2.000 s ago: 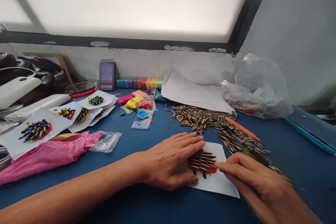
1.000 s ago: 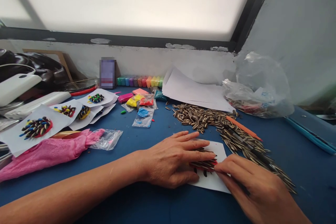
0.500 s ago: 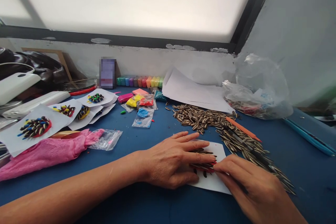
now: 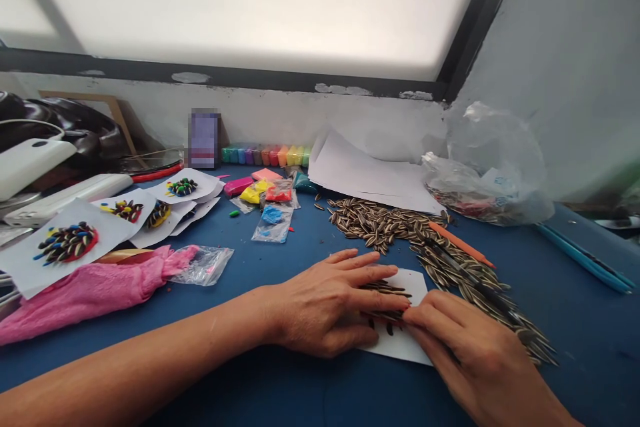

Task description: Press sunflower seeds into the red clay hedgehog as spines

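My left hand point(image 4: 330, 310) lies with fingers spread over a small white paper point(image 4: 400, 347), steadying a cluster of sunflower seeds point(image 4: 385, 290) set in red clay. Part of that cluster is hidden under the fingers. At its right end, my right hand point(image 4: 470, 343) has thumb and fingertips pinched together, close to the left index fingertip. What the pinch holds, if anything, is hidden. Below the cluster two dark marks point(image 4: 390, 329) show on the paper. A pile of loose sunflower seeds point(image 4: 385, 220) spreads behind and to the right of my hands.
An orange pen point(image 4: 460, 243) and a black pen point(image 4: 465, 273) rest on the seeds. Behind are white sheets point(image 4: 370, 177), a plastic bag point(image 4: 490, 180) and clay packets point(image 4: 273, 217). Seed-covered papers point(image 4: 25, 260) and a pink cloth point(image 4: 105, 287) lie left on the blue table point(image 4: 280, 393).
My right hand has shifted very slightly left, its pinch still at the cluster's right end. The left hand stays spread in nearly the same place.
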`<control>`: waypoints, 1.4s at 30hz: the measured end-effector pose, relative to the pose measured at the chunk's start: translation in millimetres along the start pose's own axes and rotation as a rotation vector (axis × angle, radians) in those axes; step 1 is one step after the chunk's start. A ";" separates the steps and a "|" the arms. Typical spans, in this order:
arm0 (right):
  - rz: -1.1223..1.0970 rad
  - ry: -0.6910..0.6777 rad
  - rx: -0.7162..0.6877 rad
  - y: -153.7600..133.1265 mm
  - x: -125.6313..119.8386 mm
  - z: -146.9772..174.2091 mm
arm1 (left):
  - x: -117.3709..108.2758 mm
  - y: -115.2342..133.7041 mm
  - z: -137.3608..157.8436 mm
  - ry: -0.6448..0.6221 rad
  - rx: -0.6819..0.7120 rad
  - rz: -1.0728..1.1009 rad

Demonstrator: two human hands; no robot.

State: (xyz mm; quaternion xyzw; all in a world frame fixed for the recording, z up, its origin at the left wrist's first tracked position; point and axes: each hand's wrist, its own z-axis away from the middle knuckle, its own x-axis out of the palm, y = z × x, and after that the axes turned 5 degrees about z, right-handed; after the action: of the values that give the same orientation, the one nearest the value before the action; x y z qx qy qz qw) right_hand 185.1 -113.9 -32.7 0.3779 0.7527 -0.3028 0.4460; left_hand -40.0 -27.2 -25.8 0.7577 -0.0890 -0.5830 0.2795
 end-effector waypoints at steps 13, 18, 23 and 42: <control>0.086 0.008 -0.010 -2.9 1.8 0.6 | -0.6 1.0 0.3 -0.028 -0.030 0.004; 0.151 0.044 0.001 2.6 -14.1 -2.3 | -0.7 1.5 0.1 0.000 -0.002 -0.013; 0.276 0.154 0.097 19.0 -24.3 -4.6 | -0.4 1.9 0.2 0.010 -0.048 0.016; 0.244 0.104 0.071 30.9 -16.6 1.4 | -0.2 2.4 1.8 0.021 -0.071 0.053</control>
State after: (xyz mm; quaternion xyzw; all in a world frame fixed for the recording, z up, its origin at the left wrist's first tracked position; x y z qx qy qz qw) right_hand 216.9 -103.6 -22.0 0.4975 0.7119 -0.2528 0.4264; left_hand -41.3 -29.7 -24.6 0.7508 -0.0853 -0.5699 0.3227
